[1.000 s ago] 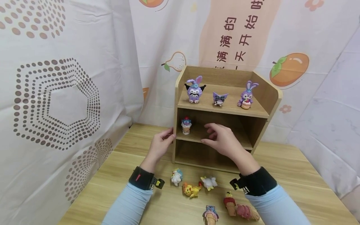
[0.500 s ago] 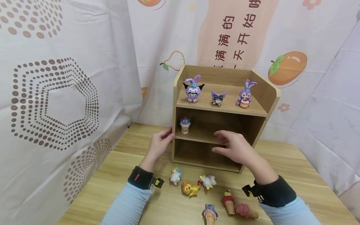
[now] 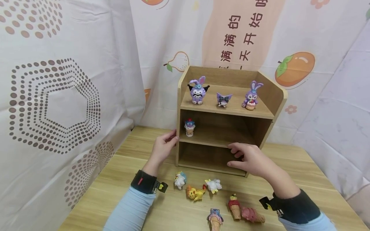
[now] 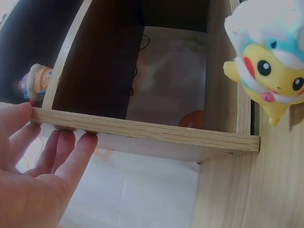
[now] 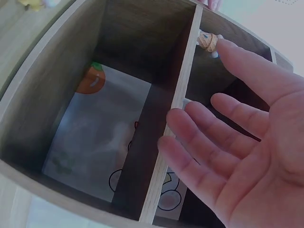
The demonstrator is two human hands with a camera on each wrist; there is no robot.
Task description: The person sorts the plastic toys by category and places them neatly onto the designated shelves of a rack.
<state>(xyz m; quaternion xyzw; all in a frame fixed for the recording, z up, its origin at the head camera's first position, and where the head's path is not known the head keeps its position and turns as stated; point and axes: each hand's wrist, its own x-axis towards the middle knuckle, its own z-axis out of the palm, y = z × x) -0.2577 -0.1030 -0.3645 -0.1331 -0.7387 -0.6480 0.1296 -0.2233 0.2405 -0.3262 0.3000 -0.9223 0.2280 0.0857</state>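
My left hand (image 3: 162, 146) holds the left side panel of a small wooden shelf (image 3: 225, 110), thumb at the front edge and fingers against the outer face. My right hand (image 3: 251, 160) is in front of the shelf's right half, fingers apart and slightly bent, holding nothing. At the left of the middle level stands a blue-headed figurine (image 3: 189, 127) with a red top and cone-like base. Along the top level stand a purple figurine with black pointed ears (image 3: 198, 91), a small purple-eared figurine (image 3: 224, 100) and a purple rabbit figurine with a cake (image 3: 251, 96).
On the table (image 3: 150, 205) before the shelf lie a white-and-blue figurine (image 3: 180, 180), a yellow figurine (image 3: 196, 193), a white figurine (image 3: 213, 185), a red-topped cone figurine (image 3: 234, 207), a pink cone figurine (image 3: 252, 215) and a blue-and-pink cone figurine (image 3: 215, 219). Printed curtains (image 3: 162, 35) hang behind.
My right hand has drawn back from the middle level, moving right and down. My left hand stays at the side panel. The figurines keep their places; the head view has shifted slightly.
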